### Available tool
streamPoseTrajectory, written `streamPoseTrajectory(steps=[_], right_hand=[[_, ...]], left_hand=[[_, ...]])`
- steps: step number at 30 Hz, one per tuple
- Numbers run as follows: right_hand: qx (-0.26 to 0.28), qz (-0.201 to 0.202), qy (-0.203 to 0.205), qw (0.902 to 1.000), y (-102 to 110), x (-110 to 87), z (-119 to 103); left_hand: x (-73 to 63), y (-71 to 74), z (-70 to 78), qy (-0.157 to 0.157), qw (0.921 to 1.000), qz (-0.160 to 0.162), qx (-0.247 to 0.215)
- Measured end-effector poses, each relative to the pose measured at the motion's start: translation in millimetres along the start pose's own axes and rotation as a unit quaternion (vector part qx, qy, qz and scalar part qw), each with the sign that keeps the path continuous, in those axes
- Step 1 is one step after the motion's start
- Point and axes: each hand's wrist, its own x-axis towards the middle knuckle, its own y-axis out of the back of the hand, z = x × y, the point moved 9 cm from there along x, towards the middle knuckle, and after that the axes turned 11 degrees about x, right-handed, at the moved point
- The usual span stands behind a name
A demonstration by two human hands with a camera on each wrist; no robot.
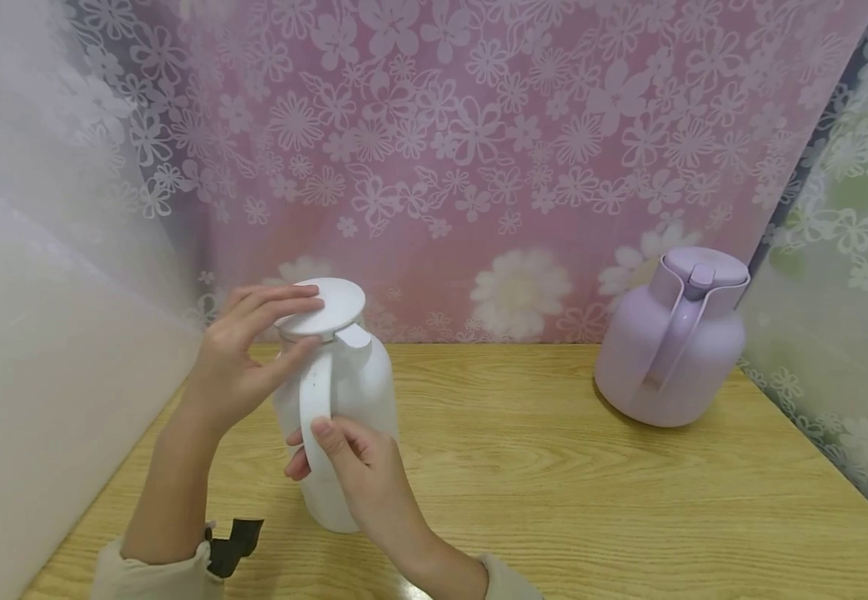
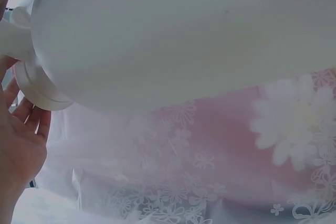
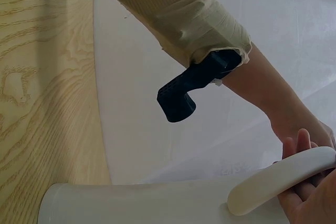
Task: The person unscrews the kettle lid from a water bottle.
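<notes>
A white vacuum jug (image 1: 369, 383) stands on the left part of the wooden table. My left hand (image 1: 234, 350) grips its round white lid (image 1: 342, 302), fingers over the top and thumb at the near edge. In the left wrist view, the fingers of that hand reach around the lid's rim (image 2: 44, 95). My right hand (image 1: 377, 475) holds the curved white handle (image 1: 316, 392), its thumb on the near side and fingertips showing behind. From the lid, a small white tab (image 1: 353, 336) sticks out over the jug's shoulder.
A lilac vacuum jug (image 1: 674, 358) stands at the back right of the wooden table (image 1: 554, 500). Behind hangs a pink flowered curtain (image 1: 434, 167), with pale sheets at both sides. A black wrist camera mount (image 1: 233, 546) juts from the left sleeve.
</notes>
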Motion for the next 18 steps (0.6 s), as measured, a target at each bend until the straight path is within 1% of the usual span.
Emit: streamPoseTrajectory(steps=[3, 7, 10, 12, 14, 15, 17, 18], right_hand=[[0.001, -0.001, 0.0, 1.0, 0.1, 0.2, -0.3], [0.003, -0.001, -0.002, 1.0, 0.2, 0.2, 0.1], [0.005, -0.002, -0.003, 1.0, 0.2, 0.2, 0.4], [0.006, -0.003, -0.004, 1.0, 0.2, 0.2, 0.6], [0.006, -0.003, -0.004, 1.0, 0.2, 0.1, 0.7], [0.006, -0.004, -0.003, 1.0, 0.2, 0.0, 0.7], [0.006, -0.004, -0.003, 1.0, 0.1, -0.3, 0.8], [0.006, -0.004, -0.003, 1.0, 0.0, -0.4, 0.9]], left_hand=[[2.3, 0.2, 2.3, 0.006, 0.9996, 0.008, 0.028], [5.6, -0.3, 5.6, 0.009, 0.9985, 0.006, 0.053], [6.6, -0.8, 6.7, 0.011, 0.998, 0.004, 0.062], [6.0, -1.1, 5.0, 0.022, 0.9978, 0.008, 0.062], [3.5, -2.1, -1.0, 0.046, 0.9972, 0.007, 0.058], [1.8, -3.0, -5.8, 0.066, 0.9964, 0.004, 0.054], [-3.6, -5.5, -17.7, 0.12, 0.9919, -0.008, 0.043], [-6.8, -7.4, -23.9, 0.149, 0.9882, -0.018, 0.032]])
